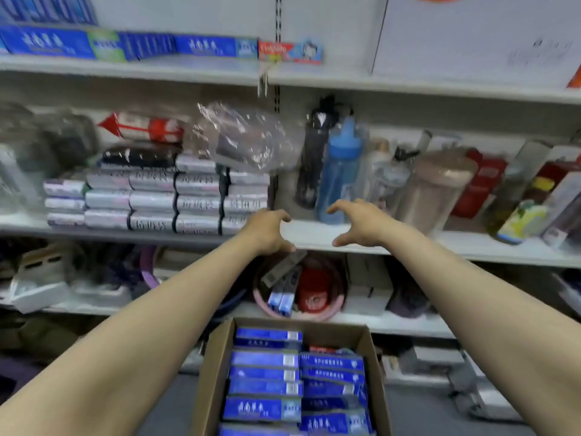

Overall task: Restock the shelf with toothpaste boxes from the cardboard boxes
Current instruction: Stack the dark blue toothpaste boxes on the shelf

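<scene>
White store shelves fill the background, crowded with bottles and packets. Both hands hang in front of the middle shelf, near each other but not touching. The left hand and the right hand each make a wide, empty C and hold nothing. Blue toothpaste boxes lie in rows in the open carton below, and a few more stand on the top shelf. The next pick seems to be the step now. It is better to lower both hands, take a few boxes together by their long sides, and keep them level.

White metal shelving w/ slotted upright, grey floor below, even light.
</scene>
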Available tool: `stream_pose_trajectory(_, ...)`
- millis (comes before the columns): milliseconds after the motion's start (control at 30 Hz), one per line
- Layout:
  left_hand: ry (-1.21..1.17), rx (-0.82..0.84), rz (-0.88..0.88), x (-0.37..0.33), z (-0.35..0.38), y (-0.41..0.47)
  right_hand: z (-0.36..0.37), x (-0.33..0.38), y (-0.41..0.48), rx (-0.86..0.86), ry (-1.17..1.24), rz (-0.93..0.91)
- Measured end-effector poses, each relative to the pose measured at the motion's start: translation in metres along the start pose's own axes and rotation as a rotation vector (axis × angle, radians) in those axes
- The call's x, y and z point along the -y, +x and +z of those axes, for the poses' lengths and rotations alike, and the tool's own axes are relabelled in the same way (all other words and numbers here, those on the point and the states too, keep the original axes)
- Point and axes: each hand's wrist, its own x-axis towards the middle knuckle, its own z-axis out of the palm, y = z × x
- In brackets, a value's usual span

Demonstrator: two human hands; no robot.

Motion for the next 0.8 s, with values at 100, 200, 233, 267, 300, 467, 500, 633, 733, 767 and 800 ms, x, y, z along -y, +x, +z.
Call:
stream_pose_trajectory(100, -0.046, 0.151, -0.026, 0.016, 0.048, -0.003, 0.047, -0.015, -0.002, 0.088, 0.084, 0.032)
stream_pose_trajectory(200, -0.099, 0.270, -0.068, 0.041, 0.101, -0.011, 0.104, -0.027, -0.008, 0.197, 0.155, 0.076)
stream_pose_trajectory(233, -0.121, 0.313, -0.093, 0.052, 0.121, -0.014, 0.125, -0.031, -0.010, 0.239, 0.178, 0.090)
stream_pose_trajectory(267, -0.139, 0.363, -0.114, 0.064, 0.141, -0.018, 0.145, -0.034, -0.013, 0.278, 0.214, 0.107)
stream_pose_trajectory(300, -0.153, 0.415, -0.136, 0.076, 0.161, -0.023, 0.166, -0.037, -0.017, 0.322, 0.252, 0.140)
stream_pose_trajectory(467, -0.195, 0.622, -0.266, 0.136, 0.247, -0.050, 0.273, -0.050, -0.033, 0.502, 0.531, 0.402)
stream_pose_trajectory(500, -0.199, 0.639, -0.285, 0.147, 0.260, -0.054, 0.292, -0.050, -0.036, 0.526, 0.592, 0.456)
stream_pose_trajectory(633, -0.197, 0.626, -0.352, 0.184, 0.296, -0.062, 0.356, -0.047, -0.045, 0.604, 0.806, 0.643)
stream_pose_trajectory(733, -0.197, 0.618, -0.383, 0.198, 0.311, -0.062, 0.388, -0.039, -0.046, 0.644, 0.919, 0.746)
stream_pose_trajectory(767, -0.200, 0.608, -0.392, 0.201, 0.315, -0.062, 0.395, -0.036, -0.045, 0.651, 0.946, 0.762)
stream_pose_trajectory(800, -0.211, 0.598, -0.410, 0.204, 0.319, -0.062, 0.403, -0.033, -0.044, 0.650, 0.975, 0.783)
